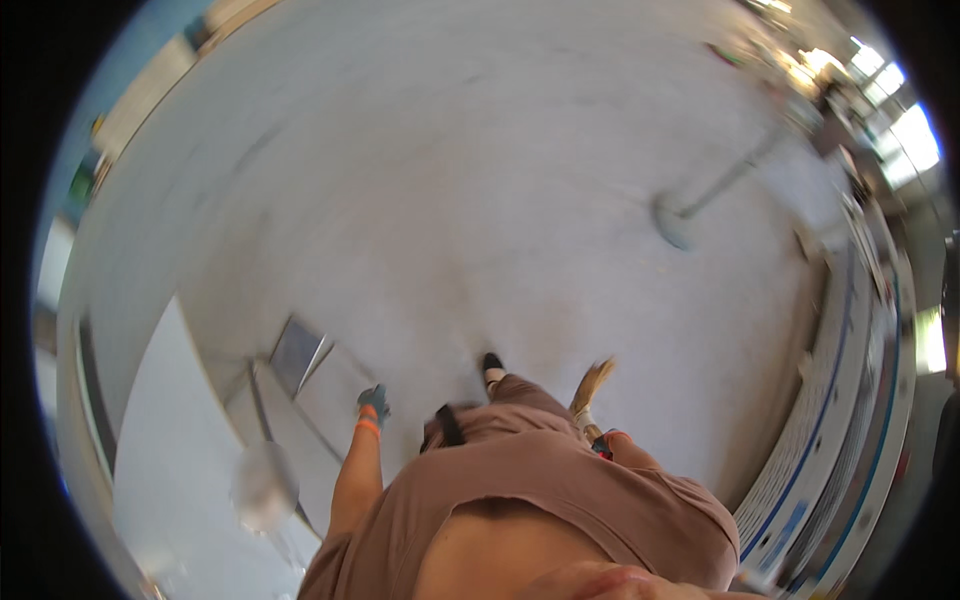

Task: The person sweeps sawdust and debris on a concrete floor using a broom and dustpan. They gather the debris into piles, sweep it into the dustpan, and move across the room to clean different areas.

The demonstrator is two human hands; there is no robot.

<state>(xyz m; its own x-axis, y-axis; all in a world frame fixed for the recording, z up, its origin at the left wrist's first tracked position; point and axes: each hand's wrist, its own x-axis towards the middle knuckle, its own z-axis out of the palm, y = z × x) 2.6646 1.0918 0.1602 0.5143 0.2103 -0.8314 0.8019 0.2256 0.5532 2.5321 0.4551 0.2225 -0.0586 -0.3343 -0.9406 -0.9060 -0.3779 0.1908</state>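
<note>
My left hand (374, 402) hangs low at my left side, in a grey-blue glove with an orange cuff. Its fingers look loosely apart, and I see nothing in them. At my right side, my right hand (600, 446) is mostly hidden by my arm and clothing; only a bit of dark and red glove shows. From it a tan brush (593, 384) with a pale lower part sticks out forward, slightly blurred. My black shoe (491, 361) shows on the floor ahead of me.
A grey floor (430, 200) spreads ahead. A stand with a round base (673, 222) is at the far right. Long printed panels (830, 400) line the right side. On the left are a white curved surface (170, 440) and a dark square panel (297, 353).
</note>
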